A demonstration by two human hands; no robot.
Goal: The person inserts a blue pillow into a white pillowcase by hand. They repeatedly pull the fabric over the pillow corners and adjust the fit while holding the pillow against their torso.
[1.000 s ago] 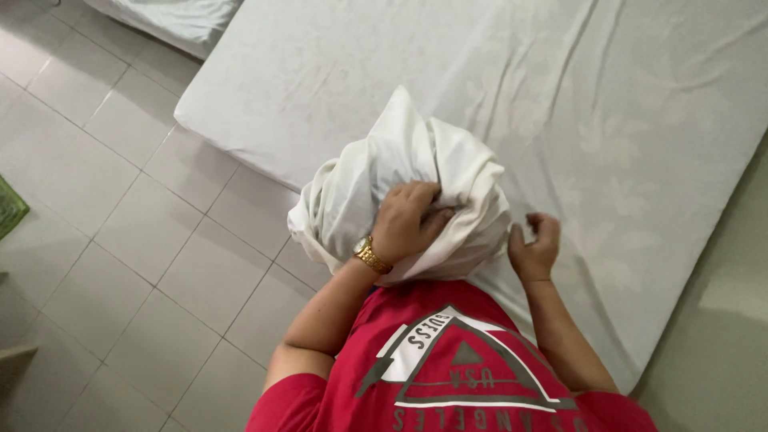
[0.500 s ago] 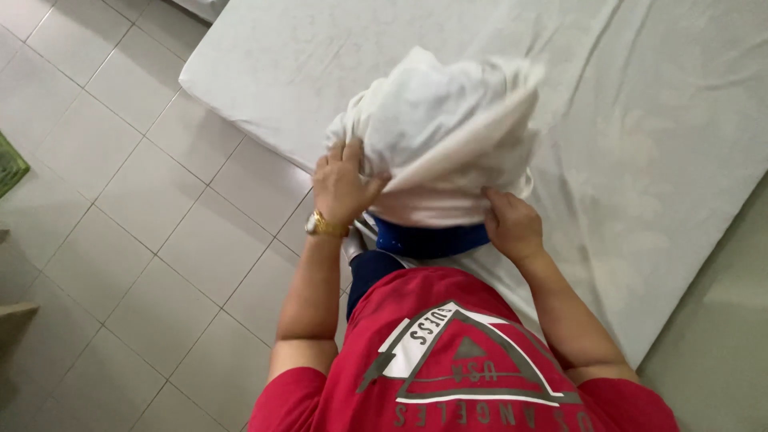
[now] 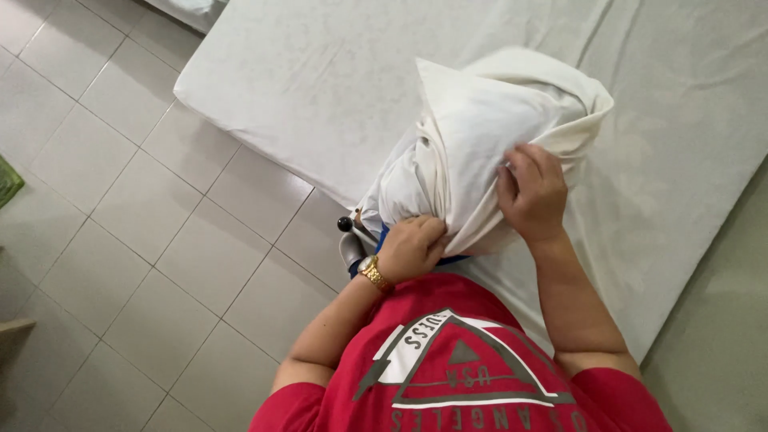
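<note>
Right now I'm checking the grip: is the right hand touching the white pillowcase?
Touching. The head view shows the right hand pressed flat on the white pillowcase, fingers curled into its cloth.

I am looking down into a bedroom: a mattress (image 3: 336,88) under a white sheet on a pale tiled floor (image 3: 136,240).

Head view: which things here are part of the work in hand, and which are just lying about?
In hand:
- white pillow in a white fabric case
- left hand, gripping the case's lower edge
- right hand, gripping the case's side
- white sheeted mattress beneath

Lying about:
- green mat at the left edge
- grey tiled floor
</note>
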